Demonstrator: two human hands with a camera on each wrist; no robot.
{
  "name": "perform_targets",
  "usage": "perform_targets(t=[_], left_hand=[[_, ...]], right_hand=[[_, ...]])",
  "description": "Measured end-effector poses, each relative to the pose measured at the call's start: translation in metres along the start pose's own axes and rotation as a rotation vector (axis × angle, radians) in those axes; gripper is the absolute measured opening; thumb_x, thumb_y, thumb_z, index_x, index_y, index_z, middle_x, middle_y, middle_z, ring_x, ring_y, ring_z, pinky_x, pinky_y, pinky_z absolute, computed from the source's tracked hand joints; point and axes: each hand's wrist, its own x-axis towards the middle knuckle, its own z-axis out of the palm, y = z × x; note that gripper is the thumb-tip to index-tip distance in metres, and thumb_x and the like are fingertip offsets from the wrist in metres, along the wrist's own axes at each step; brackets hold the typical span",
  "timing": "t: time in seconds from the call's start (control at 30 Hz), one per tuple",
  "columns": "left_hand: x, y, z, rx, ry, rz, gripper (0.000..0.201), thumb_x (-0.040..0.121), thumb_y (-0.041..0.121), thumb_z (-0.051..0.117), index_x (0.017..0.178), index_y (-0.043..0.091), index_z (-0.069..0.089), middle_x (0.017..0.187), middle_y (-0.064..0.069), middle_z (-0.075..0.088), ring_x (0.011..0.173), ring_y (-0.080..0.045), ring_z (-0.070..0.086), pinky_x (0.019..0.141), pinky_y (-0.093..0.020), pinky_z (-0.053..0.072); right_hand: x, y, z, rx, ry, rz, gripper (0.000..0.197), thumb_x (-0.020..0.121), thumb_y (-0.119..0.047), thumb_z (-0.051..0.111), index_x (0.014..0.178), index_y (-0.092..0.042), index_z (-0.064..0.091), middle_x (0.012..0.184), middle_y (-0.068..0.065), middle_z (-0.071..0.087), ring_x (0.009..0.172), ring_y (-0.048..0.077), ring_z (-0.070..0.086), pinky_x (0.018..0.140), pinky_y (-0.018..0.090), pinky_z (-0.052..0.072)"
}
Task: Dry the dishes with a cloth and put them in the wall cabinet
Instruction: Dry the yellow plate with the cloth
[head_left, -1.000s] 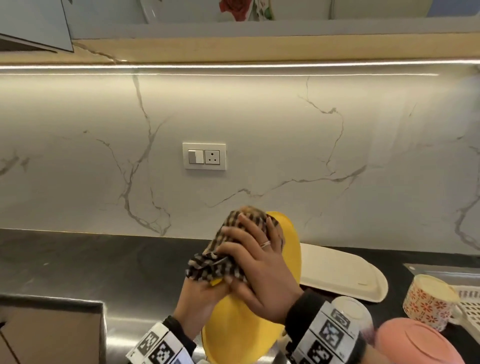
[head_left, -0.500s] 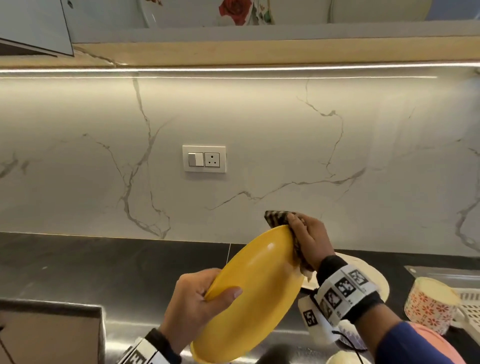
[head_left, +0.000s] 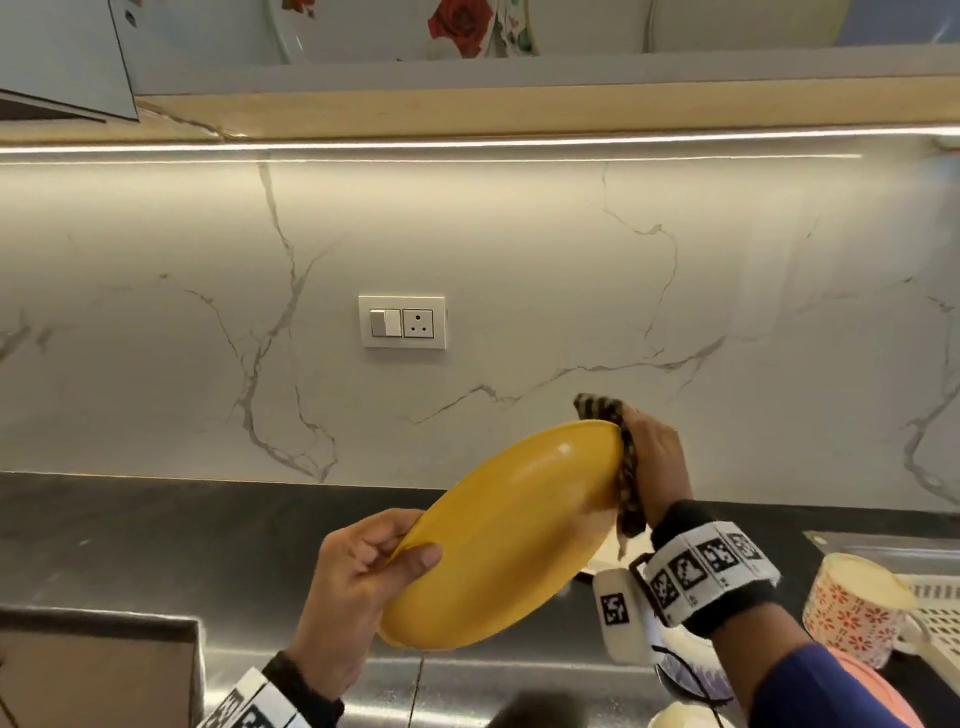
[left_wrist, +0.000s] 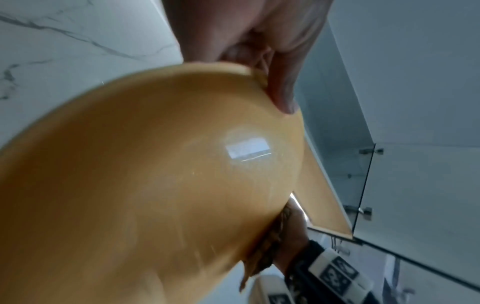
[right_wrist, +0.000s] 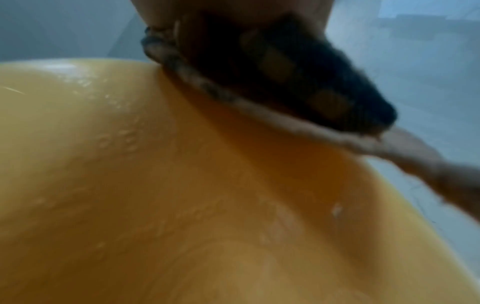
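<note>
Above the counter, our left hand pinches the yellow plate by its rim. Our right hand grips the checked cloth against its far edge; we should wipe where droplets show.

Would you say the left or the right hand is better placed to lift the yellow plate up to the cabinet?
Left. The left hand already grips the plate by its rim; the right hand holds the cloth.

A dark countertop bears a floral mug.
</note>
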Motion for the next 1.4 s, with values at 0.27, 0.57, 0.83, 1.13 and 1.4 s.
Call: perform_targets(t=[0.27, 0.57, 0.83, 1.13, 1.4], left_hand=[[0.013, -0.012, 0.025, 0.133, -0.247, -0.131, 0.051, 0.062, 0.036, 0.071, 0.101, 0.003, 0.065, 0.095, -0.010, 0.072, 0.085, -0.018, 0.066, 0.076, -0.027, 0.052], [-0.003, -0.009, 0.007, -0.050, -0.150, -0.130, 0.059, 0.048, 0.044, 0.086, 0.093, 0.008, 0.073, 0.087, -0.015, 0.071, 0.078, -0.021, 0.066, 0.068, -0.025, 0.053], [0.014, 0.002, 0.025, 0.171, -0.275, -0.096, 0.044, 0.077, 0.040, 0.065, 0.103, 0.004, 0.064, 0.093, -0.018, 0.067, 0.083, -0.025, 0.062, 0.076, -0.035, 0.049], [-0.001, 0.010, 0.021, -0.150, -0.020, -0.060, 0.012, 0.073, 0.022, 0.068, 0.076, 0.015, 0.078, 0.075, -0.008, 0.073, 0.067, -0.014, 0.067, 0.061, -0.019, 0.053], [0.000, 0.011, 0.004, -0.349, 0.113, -0.013, 0.050, 0.032, 0.052, 0.089, 0.067, 0.018, 0.076, 0.075, 0.002, 0.073, 0.073, -0.011, 0.068, 0.063, -0.023, 0.056]], right_hand=[[-0.051, -0.039, 0.052, -0.833, -0.129, -0.752, 0.040, 0.083, -0.046, 0.038, 0.063, -0.018, 0.060, 0.059, -0.001, 0.059, 0.055, 0.021, 0.053, 0.066, 0.031, 0.043], [-0.005, -0.024, 0.009, -0.098, 0.122, -0.171, 0.067, 0.069, -0.058, 0.033, 0.088, -0.007, 0.072, 0.078, 0.007, 0.067, 0.076, 0.024, 0.061, 0.067, 0.026, 0.045], [-0.031, -0.042, 0.036, -0.650, 0.021, -0.658, 0.044, 0.082, -0.045, 0.037, 0.066, -0.013, 0.063, 0.060, 0.002, 0.062, 0.053, 0.021, 0.054, 0.065, 0.024, 0.033], [-0.006, -0.021, 0.021, -0.081, 0.143, -0.101, 0.052, 0.080, -0.045, 0.038, 0.098, -0.008, 0.071, 0.083, 0.000, 0.066, 0.080, 0.017, 0.060, 0.070, 0.022, 0.046], [-0.045, 0.041, 0.019, 0.778, 0.156, 0.754, 0.050, 0.088, -0.054, 0.042, 0.111, -0.017, 0.066, 0.097, 0.009, 0.069, 0.092, 0.029, 0.059, 0.074, 0.036, 0.048]])
